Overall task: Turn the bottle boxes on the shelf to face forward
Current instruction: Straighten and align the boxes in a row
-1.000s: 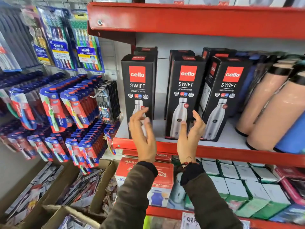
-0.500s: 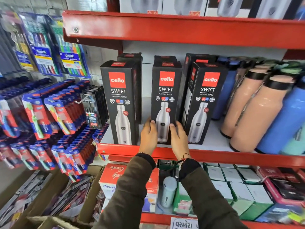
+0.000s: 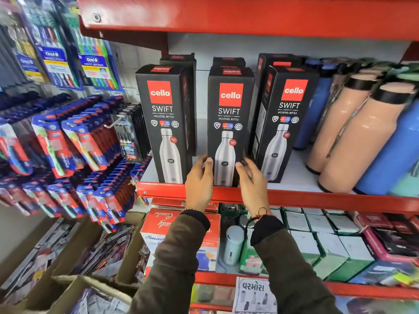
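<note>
Three black Cello Swift bottle boxes stand in a front row on the red shelf [image 3: 317,197]. The left box [image 3: 164,123] and the middle box [image 3: 229,123] show their printed fronts squarely. The right box [image 3: 284,125] is turned slightly, so its left side panel shows. My left hand [image 3: 199,182] grips the lower left edge of the middle box. My right hand [image 3: 252,182] grips its lower right edge. More black boxes stand behind each front one, mostly hidden.
Peach bottles [image 3: 353,132] and blue bottles [image 3: 390,155] lean at the shelf's right end. Toothbrush packs [image 3: 68,143] hang on the wall at left. Below are a red carton [image 3: 163,220] and green-white boxes [image 3: 317,241]. An upper red shelf [image 3: 226,14] overhangs.
My left hand left the left box and both hands closed on the base of the middle box. The middle box now stands nearer the shelf's front edge.
</note>
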A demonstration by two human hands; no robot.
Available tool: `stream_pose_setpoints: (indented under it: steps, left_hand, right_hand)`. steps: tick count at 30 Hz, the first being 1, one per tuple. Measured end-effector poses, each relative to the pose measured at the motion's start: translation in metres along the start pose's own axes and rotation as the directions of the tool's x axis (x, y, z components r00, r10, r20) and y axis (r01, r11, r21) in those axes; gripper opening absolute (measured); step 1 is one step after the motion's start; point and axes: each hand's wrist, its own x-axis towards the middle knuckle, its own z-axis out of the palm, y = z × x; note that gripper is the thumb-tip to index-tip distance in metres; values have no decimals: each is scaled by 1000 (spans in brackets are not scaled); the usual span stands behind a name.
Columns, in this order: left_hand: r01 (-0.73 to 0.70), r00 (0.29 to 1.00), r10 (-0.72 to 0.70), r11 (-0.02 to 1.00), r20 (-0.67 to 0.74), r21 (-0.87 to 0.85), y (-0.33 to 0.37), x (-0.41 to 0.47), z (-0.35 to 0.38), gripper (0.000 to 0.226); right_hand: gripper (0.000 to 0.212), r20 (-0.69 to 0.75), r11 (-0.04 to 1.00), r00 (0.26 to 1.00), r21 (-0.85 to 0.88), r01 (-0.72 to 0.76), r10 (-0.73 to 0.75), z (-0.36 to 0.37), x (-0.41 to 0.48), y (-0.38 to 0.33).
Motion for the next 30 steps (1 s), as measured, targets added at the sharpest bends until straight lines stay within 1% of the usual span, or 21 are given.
stream_pose_setpoints:
  steps: [6,9,10,12,13,15,17,20,22,25,27,29,30]
  left_hand:
    - [-20,1000,20,999,0,34,3,-4,-2,49]
    - [-40,999,40,999,3,-16,4,-7,-1,47]
    - [-64,998,63,996,-21,-55,4,-10,1,45]
    - [-151,982,135,981,-130,-120,3,-19,7,41]
    - [-208,962,179,969,-205,-133,2,-25,11,39]
    - [-338,898,283,934,-336,-117,0,-37,23,34]
    - [-441,845,381,893,-376,-86,-2,-44,36,30]
    - [-529,816,486,846,-312,-66,1,-53,61,29]
    - [-541,829,510,835,-230,-100,5,-56,78,33]
    - [-485,874,482,857,-62,-173,13,-59,103,38]
    - [-414,905,423,896,28,-160,18,-54,119,44]
    - [-329,939,339,934,59,-141,23,-47,134,49]
    - [-264,959,276,953,63,-151,26,-41,140,51]
  right_hand:
    - [38,11,999,1000,-31,21,-20,-4,-3,-2]
    - [35,25,999,1000,-45,17,-16,-7,-4,-3]
    - [32,31,999,999,-45,16,-14,-9,-4,-3]
    - [23,14,998,999,-41,38,-37,-14,-6,-1]
    - [20,-18,997,998,-43,61,-62,-18,-7,0]
    - [19,-111,992,986,-33,118,-121,-28,-11,4]
    - [18,-218,985,960,-26,173,-174,-40,-12,6]
    - [18,-347,976,913,-49,211,-215,-63,-5,11]
    - [22,-365,984,914,-50,172,-178,-78,5,16]
    - [37,-299,994,949,-75,84,-103,-95,22,28]
    - [47,-216,996,976,-86,19,-37,-103,34,32]
    - [54,-123,997,992,-79,-24,14,-109,44,34]
    - [54,-86,997,996,-77,-27,20,-111,49,34]
